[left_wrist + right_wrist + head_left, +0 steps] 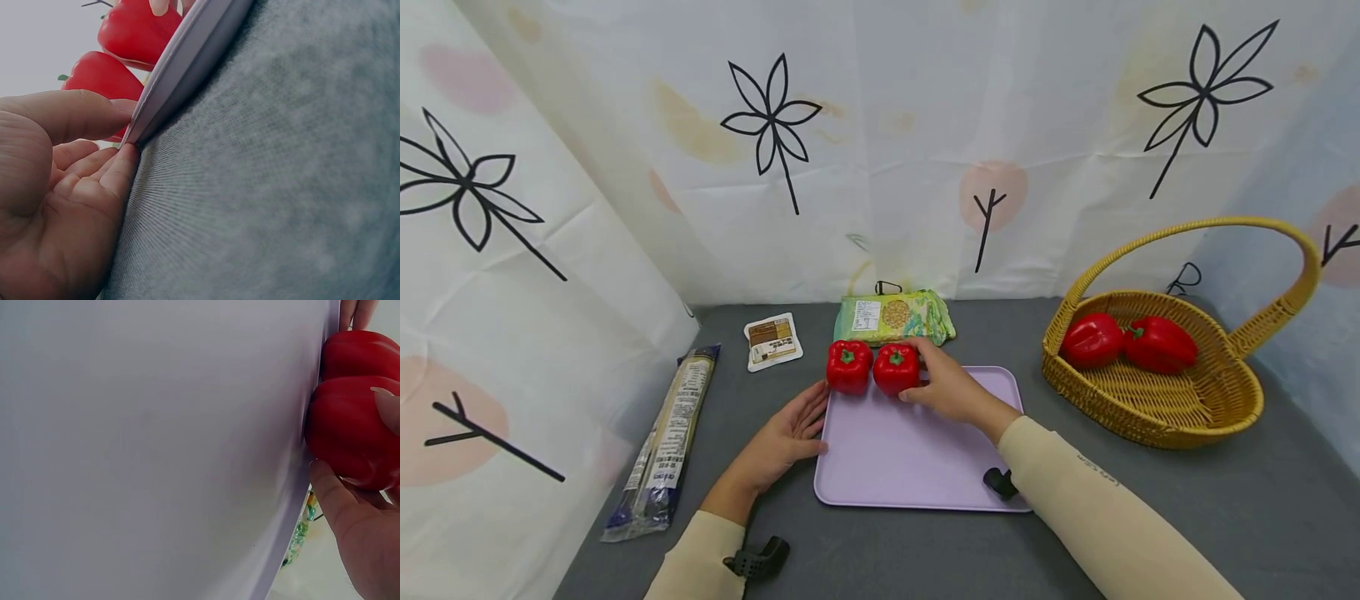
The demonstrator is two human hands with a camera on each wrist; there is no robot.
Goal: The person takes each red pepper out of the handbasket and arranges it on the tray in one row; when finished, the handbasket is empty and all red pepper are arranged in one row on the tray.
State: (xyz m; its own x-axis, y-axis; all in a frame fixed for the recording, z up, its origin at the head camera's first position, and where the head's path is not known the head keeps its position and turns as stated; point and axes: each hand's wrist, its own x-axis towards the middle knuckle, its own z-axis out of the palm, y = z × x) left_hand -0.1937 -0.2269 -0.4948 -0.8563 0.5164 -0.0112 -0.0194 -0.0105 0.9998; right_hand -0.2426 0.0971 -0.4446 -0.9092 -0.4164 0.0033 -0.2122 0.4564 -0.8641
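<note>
Two red bell peppers stand side by side at the far left corner of a lilac tray [917, 458]. My right hand [946, 385] grips the right-hand bell pepper [896, 372], thumb on its near side and fingers over its far side. Beside it, touching it, sits the left bell pepper [848, 369], also red with a green stem. Along the tray's left edge lies my left hand [782, 442], its fingers extended. In the left wrist view that thumb [94, 115] touches the tray's rim, with the fingertips right beside the rim.
A yellow wicker basket [1157, 417] with a tall handle stands at the right, holding two red bell peppers [1161, 344]. Behind the tray lies a green-yellow food packet [895, 315]. To the left are a small white-brown packet [773, 341] and a long plastic package [670, 442].
</note>
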